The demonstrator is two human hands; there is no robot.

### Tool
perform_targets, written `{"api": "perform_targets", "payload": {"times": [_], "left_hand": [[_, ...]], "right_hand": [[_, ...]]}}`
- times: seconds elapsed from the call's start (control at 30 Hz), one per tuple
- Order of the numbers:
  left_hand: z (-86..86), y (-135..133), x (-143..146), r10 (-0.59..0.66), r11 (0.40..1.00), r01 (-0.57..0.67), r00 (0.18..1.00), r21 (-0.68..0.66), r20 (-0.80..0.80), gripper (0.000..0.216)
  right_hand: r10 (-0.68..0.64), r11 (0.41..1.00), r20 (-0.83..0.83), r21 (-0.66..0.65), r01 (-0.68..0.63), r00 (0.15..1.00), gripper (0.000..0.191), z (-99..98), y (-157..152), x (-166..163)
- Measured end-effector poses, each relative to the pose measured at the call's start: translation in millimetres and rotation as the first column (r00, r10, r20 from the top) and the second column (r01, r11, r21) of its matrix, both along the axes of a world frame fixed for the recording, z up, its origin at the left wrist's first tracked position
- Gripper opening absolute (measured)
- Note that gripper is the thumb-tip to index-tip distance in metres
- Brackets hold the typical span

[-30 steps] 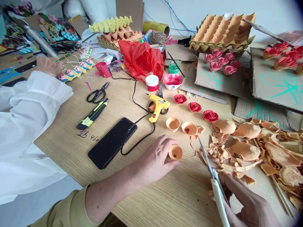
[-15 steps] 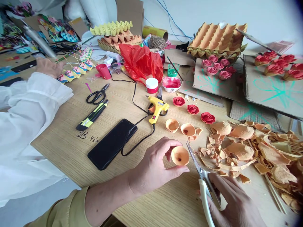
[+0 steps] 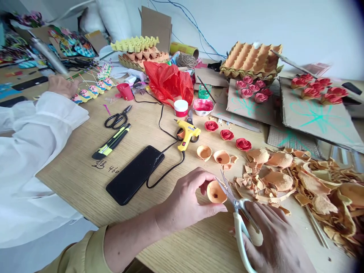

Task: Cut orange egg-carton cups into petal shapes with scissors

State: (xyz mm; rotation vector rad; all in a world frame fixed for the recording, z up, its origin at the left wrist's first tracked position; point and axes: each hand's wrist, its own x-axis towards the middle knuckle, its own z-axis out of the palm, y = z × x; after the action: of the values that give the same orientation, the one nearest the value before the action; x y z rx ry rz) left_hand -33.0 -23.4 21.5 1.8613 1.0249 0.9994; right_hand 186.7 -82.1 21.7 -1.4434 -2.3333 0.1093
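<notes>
Between the thumb and fingers of my left hand [image 3: 193, 199] sits a small orange egg-carton cup [image 3: 216, 192], its hollow side turned up with a dark spot at the bottom. My right hand [image 3: 273, 239] grips white-handled scissors [image 3: 240, 223]. Their blades are parted and reach the cup's right rim; whether they bite into it I cannot tell. Just beyond lie two more carton cups, one [image 3: 204, 152] on the left and one [image 3: 222, 157] beside torn bits. Behind these, three red paper roses [image 3: 226, 134] stand in a slanting row.
Orange carton scraps [image 3: 280, 181] heap at the right. A yellow glue gun [image 3: 187, 133] with its cord, a black phone [image 3: 135, 174], a cutter knife [image 3: 111, 142] and black scissors [image 3: 118, 117] lie left of centre. A co-worker's white sleeve [image 3: 42, 140] reaches in at left.
The scissors have moved left, bringing their blades onto the cup's rim, and they look wider apart. The cup has tilted slightly in my left hand. The view has shifted a little.
</notes>
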Motion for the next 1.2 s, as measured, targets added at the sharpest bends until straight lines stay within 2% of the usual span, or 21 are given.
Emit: {"api": "perform_targets", "payload": {"times": [0.4, 0.5, 0.83, 1.0, 1.2], "left_hand": [[5.1, 3.2, -0.4, -0.113, 0.993, 0.114, 0.993, -0.026, 0.028, 0.037], [5.8, 3.7, -0.1, -0.124, 0.991, 0.126, 0.991, -0.042, 0.059, 0.036], [4.0, 5.5, -2.9, -0.16, 0.98, 0.17, 0.982, -0.103, 0.1, 0.035], [3.2, 8.5, -5.3, -0.187, 0.973, 0.199, 0.977, -0.117, 0.102, 0.033], [4.3, 10.4, -5.3, -0.193, 0.971, 0.202, 0.978, -0.13, 0.08, 0.029]], "right_hand": [[-0.004, 1.0, -0.036, -0.007, 0.003, 0.999, 0.014, -1.2, -2.1, 1.3], [0.004, 1.0, -0.06, -0.027, -0.006, 0.998, 0.018, -2.4, -3.6, 2.8], [0.055, 0.998, -0.09, -0.026, -0.057, 0.994, 0.023, -1.3, -3.8, 6.9], [0.123, 0.991, -0.068, -0.035, -0.126, 0.99, 0.015, -7.8, -4.3, 16.6], [0.025, 0.996, -0.098, -0.085, -0.033, 0.995, 0.019, -4.6, -3.2, 12.5]]}}
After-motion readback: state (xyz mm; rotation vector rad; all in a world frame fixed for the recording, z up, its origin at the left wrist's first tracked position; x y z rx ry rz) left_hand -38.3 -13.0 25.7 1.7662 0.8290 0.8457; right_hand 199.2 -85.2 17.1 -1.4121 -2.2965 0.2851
